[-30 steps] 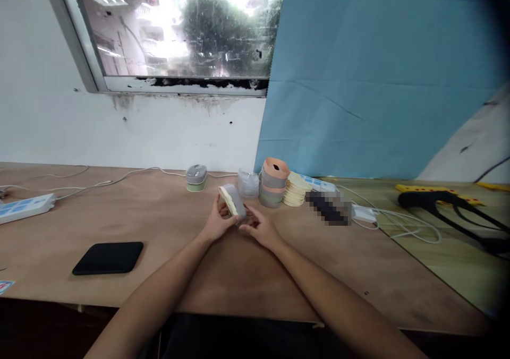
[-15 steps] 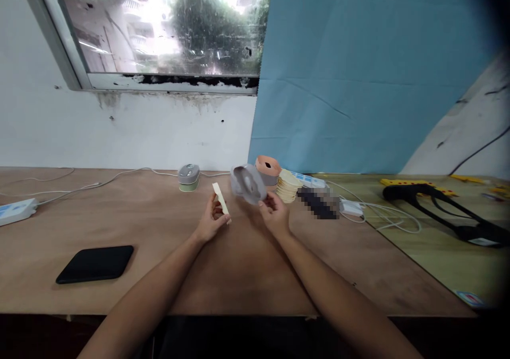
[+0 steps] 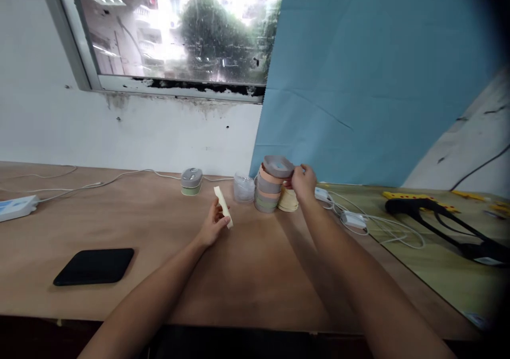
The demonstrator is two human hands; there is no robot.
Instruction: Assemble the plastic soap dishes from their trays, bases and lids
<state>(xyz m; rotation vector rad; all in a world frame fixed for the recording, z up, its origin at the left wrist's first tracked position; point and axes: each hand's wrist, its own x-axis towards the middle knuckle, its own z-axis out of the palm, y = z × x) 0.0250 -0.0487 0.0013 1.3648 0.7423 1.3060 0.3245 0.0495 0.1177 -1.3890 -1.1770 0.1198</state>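
Note:
My left hand (image 3: 212,225) is closed around the edge of a thin cream lid-like piece (image 3: 223,207), held tilted above the table. My right hand (image 3: 304,182) grips the right rim of a shallow grey tray (image 3: 278,164). This tray is at the top of a stack of orange, grey and green containers (image 3: 267,196); whether it rests fully there I cannot tell. Behind my right wrist, a pile of cream pieces (image 3: 288,200) is partly covered. Left of the stack sits a translucent pile of shallow pieces (image 3: 243,188).
A small lidded grey and green container (image 3: 192,181) stands at the back. A black flat case (image 3: 94,266) lies at the front left. Power strips (image 3: 18,208) and white cables (image 3: 382,223) run along the back and right; a black strap-like frame (image 3: 442,229) lies far right.
My right hand has carried the grey tray right and back, from beside the translucent pile to the top of the stack. My left hand still holds the cream piece nearly in place.

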